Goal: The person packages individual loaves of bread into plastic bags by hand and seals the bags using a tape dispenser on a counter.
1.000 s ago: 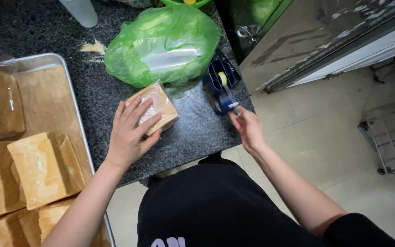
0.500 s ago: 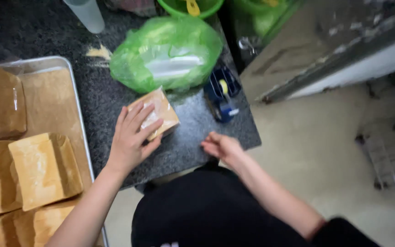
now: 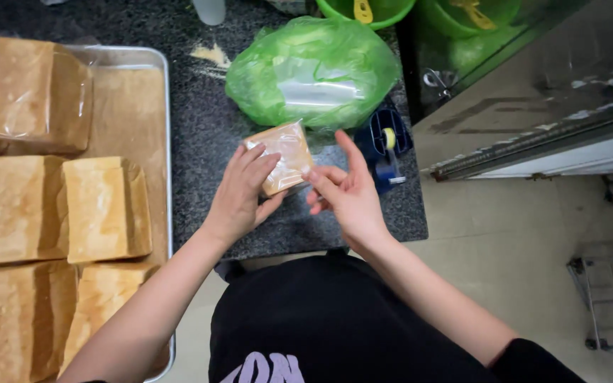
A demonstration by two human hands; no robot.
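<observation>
A small loaf of bread in a clear plastic bag (image 3: 283,154) is lifted slightly over the dark speckled counter (image 3: 200,135). My left hand (image 3: 243,195) grips it from the left and below. My right hand (image 3: 345,191) touches its right edge with the fingertips, palm turned toward the bag, fingers spread. A blue tape dispenser (image 3: 386,147) stands just to the right of my right hand.
A metal tray (image 3: 167,113) at the left holds several bagged and bare bread loaves (image 3: 104,206). A green plastic bag (image 3: 313,71) lies behind the loaf. Green tubs (image 3: 367,10) sit at the far edge. The counter's front edge runs beneath my wrists; tiled floor lies to the right.
My right hand left the tape dispenser and came left to the bagged loaf. The left hand turned the loaf up off the counter.
</observation>
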